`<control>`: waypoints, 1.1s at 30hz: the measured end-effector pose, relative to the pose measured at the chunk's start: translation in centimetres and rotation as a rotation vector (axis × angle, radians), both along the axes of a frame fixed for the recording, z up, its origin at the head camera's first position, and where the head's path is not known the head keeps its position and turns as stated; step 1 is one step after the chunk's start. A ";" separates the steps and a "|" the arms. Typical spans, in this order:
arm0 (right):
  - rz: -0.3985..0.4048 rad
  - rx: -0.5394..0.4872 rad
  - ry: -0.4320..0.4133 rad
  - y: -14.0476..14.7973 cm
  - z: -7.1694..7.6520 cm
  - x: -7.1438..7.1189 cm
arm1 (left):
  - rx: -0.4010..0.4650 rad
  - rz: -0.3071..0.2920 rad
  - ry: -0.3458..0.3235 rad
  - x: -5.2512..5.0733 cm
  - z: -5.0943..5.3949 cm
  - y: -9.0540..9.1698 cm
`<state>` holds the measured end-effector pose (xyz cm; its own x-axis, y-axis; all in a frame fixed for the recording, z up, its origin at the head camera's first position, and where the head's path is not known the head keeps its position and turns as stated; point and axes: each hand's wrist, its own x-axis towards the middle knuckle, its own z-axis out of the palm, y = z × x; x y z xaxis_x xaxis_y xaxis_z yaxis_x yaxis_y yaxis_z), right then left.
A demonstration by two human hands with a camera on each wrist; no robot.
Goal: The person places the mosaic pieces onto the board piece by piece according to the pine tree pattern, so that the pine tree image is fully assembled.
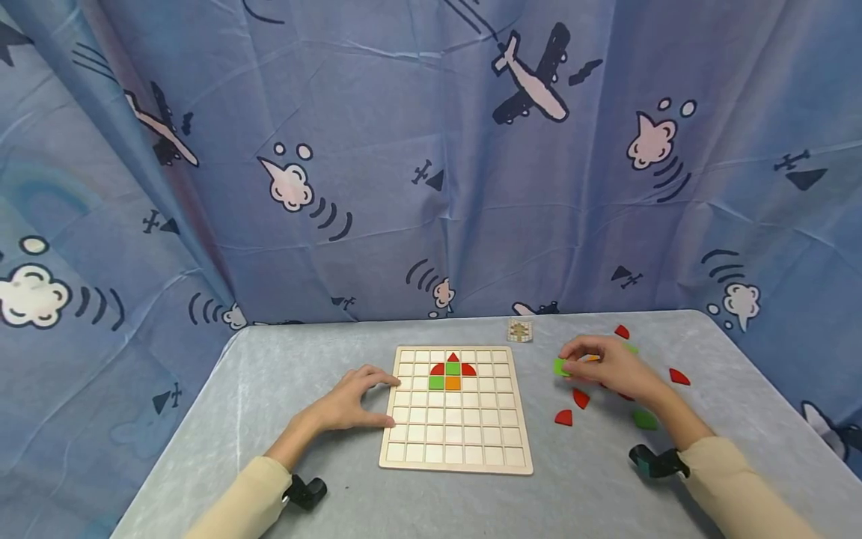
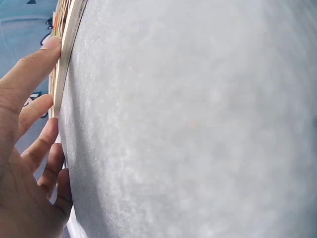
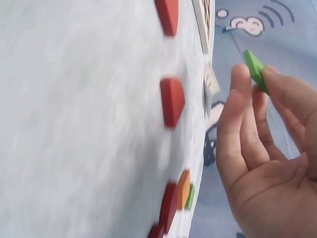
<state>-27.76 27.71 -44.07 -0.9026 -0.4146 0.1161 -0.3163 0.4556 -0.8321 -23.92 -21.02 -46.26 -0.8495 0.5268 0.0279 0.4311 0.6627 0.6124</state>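
A wooden grid board point(image 1: 456, 434) lies on the table, with red, green and orange pieces in its upper cells. My left hand point(image 1: 350, 400) touches the board's left edge with thumb and fingertips spread along it; the left wrist view shows the same hand point(image 2: 34, 134) at the board's side point(image 2: 67, 59). To the right of the board, my right hand point(image 1: 609, 367) pinches a green piece point(image 1: 561, 367) between thumb and fingers. In the right wrist view that green piece point(image 3: 255, 71) is held above the table by the right hand point(image 3: 272, 139).
Loose red pieces point(image 1: 563, 418), a green piece point(image 1: 645, 419) and several others lie around and under the right hand. A small patterned card point(image 1: 520, 330) lies behind the board's upper right corner. A blue printed curtain point(image 1: 377, 165) hangs behind the table point(image 1: 303, 494).
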 end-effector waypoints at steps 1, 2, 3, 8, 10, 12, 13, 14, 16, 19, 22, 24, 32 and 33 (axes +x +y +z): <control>0.004 -0.015 -0.010 -0.4 0.0 -0.1 | 0.000 0.001 -0.001 0.0 0.0 0.0; 0.012 -0.030 -0.026 -0.8 0.0 -0.1 | -0.001 0.002 -0.001 0.0 0.0 0.0; 0.016 -0.041 -0.035 -1.2 0.1 -0.2 | 0.000 0.004 -0.002 0.0 0.0 0.0; 0.037 -0.085 -0.085 -3.5 0.0 -0.5 | 0.000 0.008 0.004 0.1 0.1 0.0; 0.046 -0.094 -0.091 -4.4 -0.1 -0.6 | -0.001 0.006 0.009 0.1 0.1 0.1; 0.058 -0.101 -0.097 -5.3 -0.2 -0.7 | -0.002 0.004 0.012 0.1 0.1 0.1; 0.064 -0.104 -0.095 -5.8 -0.2 -0.7 | -0.003 0.004 0.012 0.1 0.1 0.1; 0.072 -0.111 -0.097 -6.2 -0.2 -0.8 | -0.003 0.004 0.012 0.1 0.1 0.1; 0.081 -0.116 -0.094 -7.1 -0.3 -0.8 | 0.000 0.005 0.010 0.1 0.1 0.2; 0.082 -0.121 -0.088 -8.4 -0.3 -0.8 | 0.002 0.006 0.004 0.1 0.1 0.2; 0.088 -0.121 -0.082 -9.6 -0.2 -0.7 | 0.002 0.005 0.000 0.1 0.1 0.2; 0.090 -0.111 -0.081 -10.3 -0.3 -0.7 | 0.000 0.005 -0.003 0.1 0.1 0.2; 0.063 -0.102 -0.123 -12.2 -0.5 -0.8 | -0.012 0.004 0.000 -0.1 -0.1 0.2; 0.069 -0.106 -0.129 -12.3 -0.5 -0.8 | -0.014 0.002 0.001 -0.1 -0.1 0.2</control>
<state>-28.57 15.37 -44.57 -0.8824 -0.4681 0.0471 -0.2311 0.3442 -0.9100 -24.01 -20.78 -46.35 -0.8508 0.5251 0.0213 0.4300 0.6722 0.6027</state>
